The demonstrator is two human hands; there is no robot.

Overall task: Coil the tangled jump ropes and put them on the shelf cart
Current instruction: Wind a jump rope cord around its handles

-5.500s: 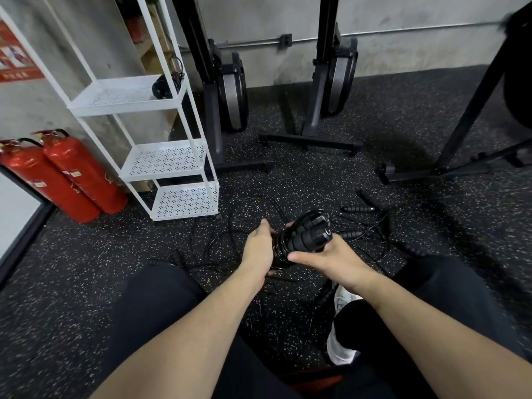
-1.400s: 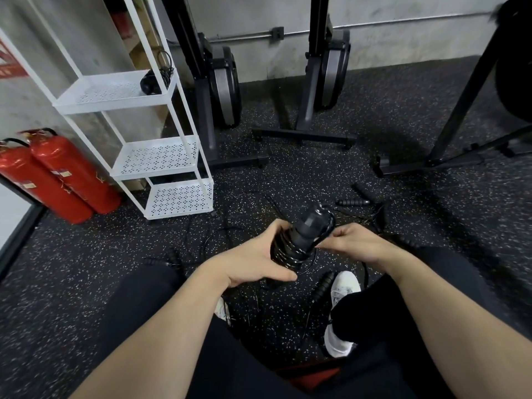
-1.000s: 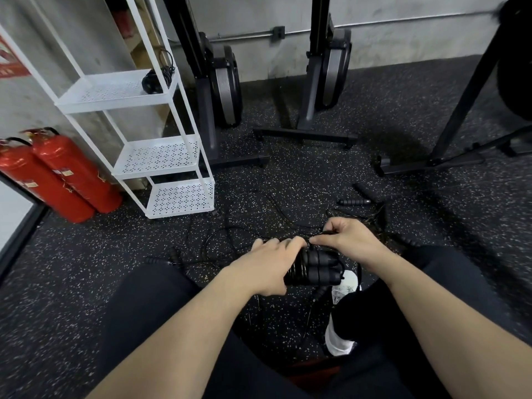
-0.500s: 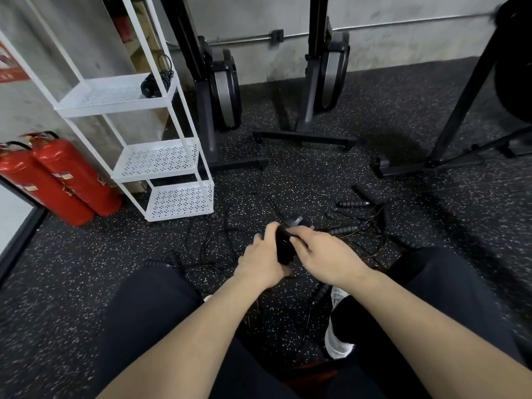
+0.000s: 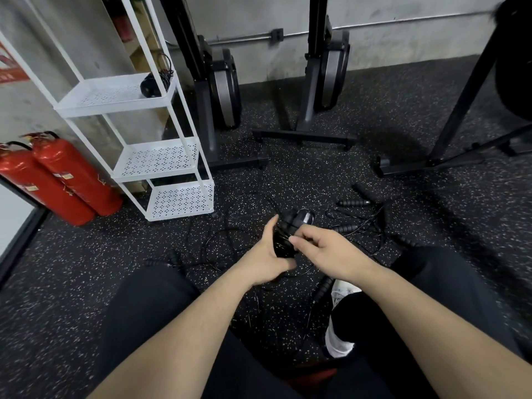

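The left hand (image 5: 266, 254) clenches the coiled rope bundle (image 5: 288, 231) at centre frame; the right hand (image 5: 322, 249) pinches its cord. If that pinch slips, the wrap likely springs loose into the tangled ropes (image 5: 357, 228) at three o'clock, far from the shelf cart (image 5: 161, 159) at ten o'clock.

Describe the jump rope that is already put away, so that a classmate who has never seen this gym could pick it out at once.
Find the white shelf cart beside the two red extinguishers. On its top shelf, at the right end, sits a black coiled rope. It is the only rope on the cart; the others lie tangled on the floor or are in the hands.
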